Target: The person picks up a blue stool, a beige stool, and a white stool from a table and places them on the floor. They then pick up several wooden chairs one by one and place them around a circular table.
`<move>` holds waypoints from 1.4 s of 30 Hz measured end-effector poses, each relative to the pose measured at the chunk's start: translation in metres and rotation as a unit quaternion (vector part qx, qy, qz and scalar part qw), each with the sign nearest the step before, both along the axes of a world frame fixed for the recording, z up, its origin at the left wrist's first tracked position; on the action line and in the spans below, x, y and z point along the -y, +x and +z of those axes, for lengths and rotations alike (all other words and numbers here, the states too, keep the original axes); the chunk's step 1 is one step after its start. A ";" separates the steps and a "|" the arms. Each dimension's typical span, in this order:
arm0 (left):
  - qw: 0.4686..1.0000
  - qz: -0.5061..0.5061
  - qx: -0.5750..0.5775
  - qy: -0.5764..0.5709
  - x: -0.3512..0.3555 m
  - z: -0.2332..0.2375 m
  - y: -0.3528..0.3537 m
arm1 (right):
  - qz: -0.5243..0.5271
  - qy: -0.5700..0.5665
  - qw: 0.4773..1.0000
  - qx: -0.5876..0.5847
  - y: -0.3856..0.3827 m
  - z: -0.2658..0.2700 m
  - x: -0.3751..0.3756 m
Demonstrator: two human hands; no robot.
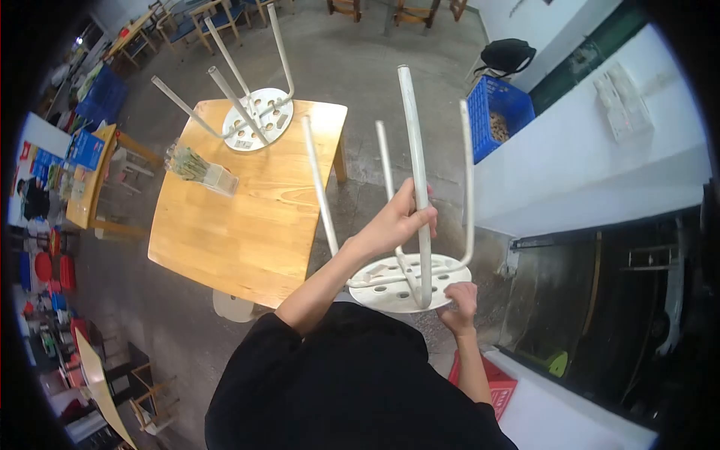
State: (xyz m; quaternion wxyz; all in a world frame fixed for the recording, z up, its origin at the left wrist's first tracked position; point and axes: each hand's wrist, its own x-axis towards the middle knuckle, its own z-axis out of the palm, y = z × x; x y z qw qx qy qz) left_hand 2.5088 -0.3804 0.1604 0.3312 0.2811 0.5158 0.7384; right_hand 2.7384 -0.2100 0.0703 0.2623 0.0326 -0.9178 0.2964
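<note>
The left hand (411, 217) had its grip clamped around one upright leg of the held stool (411, 283), with the thumb lying across the white tube. The right hand (459, 301) was at the seat's rim on the right side, touching it with its fingers bent; how firmly its grip was closed could not be told from this angle. The stool was upside down, its round, holed seat low in front of the black shirt (352, 382) and its four legs pointing up. It was just off the right side of the wooden counter (240, 225), above the grey floor (360, 82).

A second stool (259, 101), white and holed as well, lay upside down on the far part of the counter, legs in the air. Nearer, by the counter's left edge, was a clear container (220, 180) with thin greenish items (187, 163) in it, too small to make out.

To the right, near the white wall (577, 165), a blue crate (484, 120) held small brownish things, and a black bag (507, 56) was just beyond it. A red crate (499, 382) showed beside the right forearm.
</note>
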 end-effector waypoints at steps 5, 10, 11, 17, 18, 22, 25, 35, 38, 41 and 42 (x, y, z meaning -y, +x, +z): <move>0.990 0.126 0.027 -0.049 -0.032 -0.052 -0.037 | 0.047 0.023 0.999 0.001 -0.047 0.037 -0.046; 0.850 0.445 0.240 -0.150 -0.015 -0.229 -0.002 | -0.022 -0.009 0.995 0.099 -0.142 0.009 -0.075; 0.824 0.452 0.279 -0.198 -0.008 -0.266 0.020 | -0.052 -0.025 0.990 0.132 -0.158 -0.003 -0.076; 0.732 0.196 0.646 -0.092 0.014 -0.337 0.115 | -0.131 -0.247 0.884 0.374 -0.214 -0.097 -0.077; 0.723 0.245 0.641 -0.078 0.015 -0.336 0.113 | -0.121 -0.287 0.865 0.394 -0.219 -0.117 -0.078; 0.685 0.425 0.587 -0.081 0.039 -0.385 0.108 | -0.061 -0.377 0.819 0.429 -0.244 -0.199 -0.067; 0.666 0.503 0.540 -0.113 0.067 -0.423 0.084 | -0.084 -0.460 0.716 0.518 -0.276 -0.231 -0.054; 0.672 0.515 0.512 -0.144 0.120 -0.544 0.008 | -0.078 -0.499 0.637 0.582 -0.342 -0.388 -0.029; 0.657 0.526 0.516 -0.159 0.119 -0.572 -0.007 | -0.101 -0.499 0.634 0.582 -0.352 -0.424 -0.020; 0.663 0.547 0.484 -0.166 0.121 -0.603 -0.013 | -0.103 -0.490 0.651 0.570 -0.360 -0.452 -0.013; 0.670 0.550 0.471 -0.162 0.123 -0.615 -0.011 | -0.107 -0.492 0.657 0.561 -0.356 -0.475 -0.016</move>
